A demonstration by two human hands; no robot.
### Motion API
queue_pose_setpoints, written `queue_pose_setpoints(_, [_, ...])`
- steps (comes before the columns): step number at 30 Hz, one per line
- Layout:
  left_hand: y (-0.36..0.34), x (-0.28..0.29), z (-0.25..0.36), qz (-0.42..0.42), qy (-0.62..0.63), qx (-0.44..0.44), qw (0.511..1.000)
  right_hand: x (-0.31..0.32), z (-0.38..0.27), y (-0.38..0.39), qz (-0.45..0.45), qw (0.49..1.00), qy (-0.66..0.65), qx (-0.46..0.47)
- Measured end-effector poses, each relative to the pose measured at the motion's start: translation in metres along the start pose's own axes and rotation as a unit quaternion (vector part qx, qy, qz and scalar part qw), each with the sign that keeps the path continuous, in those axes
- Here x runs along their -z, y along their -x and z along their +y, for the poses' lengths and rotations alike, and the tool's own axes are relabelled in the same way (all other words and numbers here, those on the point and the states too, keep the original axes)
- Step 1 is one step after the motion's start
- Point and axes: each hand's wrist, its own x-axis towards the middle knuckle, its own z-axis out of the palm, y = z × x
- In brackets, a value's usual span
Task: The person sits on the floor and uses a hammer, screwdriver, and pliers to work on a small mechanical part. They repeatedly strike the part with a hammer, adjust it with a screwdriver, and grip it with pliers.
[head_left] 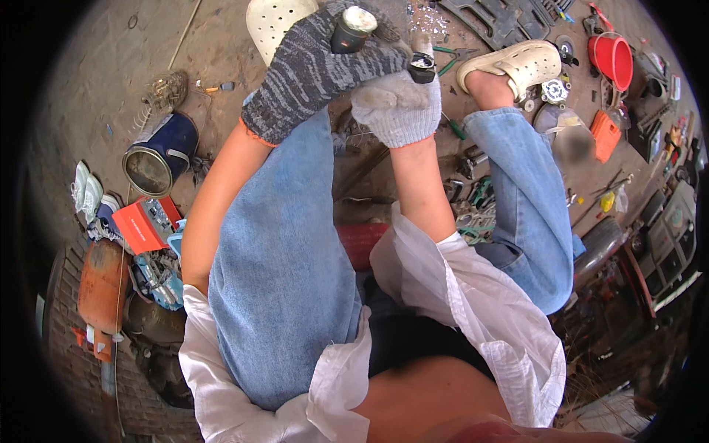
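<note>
My left hand [314,70], in a dark grey knitted glove, is closed at the top middle. A short dark cylinder with a pale, whitish end [353,31] sticks up out of its grip; what kind of thing it is I cannot tell. Right beside it is my right hand [397,109], in a light grey glove, its fingers curled. At its thumb side shows a small black piece with a shiny part [422,68], its kind unclear. The gloves touch or overlap, so much of what lies between them is hidden. Green-handled pliers [452,59] lie on the ground just beyond.
A blue metal can [161,153], an open red box [146,224] and a rusty orange cylinder [103,284] stand at left. A red bucket [611,62], an orange case [605,136] and a dark tool case [498,23] lie at right and far. Several hand tools [476,214] lie between my legs.
</note>
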Motion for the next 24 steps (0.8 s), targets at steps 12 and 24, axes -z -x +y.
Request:
queue_pose_setpoints(12, [0.005,0.001,0.013,-0.050,0.009,-0.007,0.999,-0.011,0.009,0.006,0.047,0.998,-0.043,0.009])
queue_pose_setpoints(24, [0.009,0.004,0.015,-0.065,0.015,-0.003,0.998,-0.004,0.003,0.009,0.081,0.996,0.030,0.024])
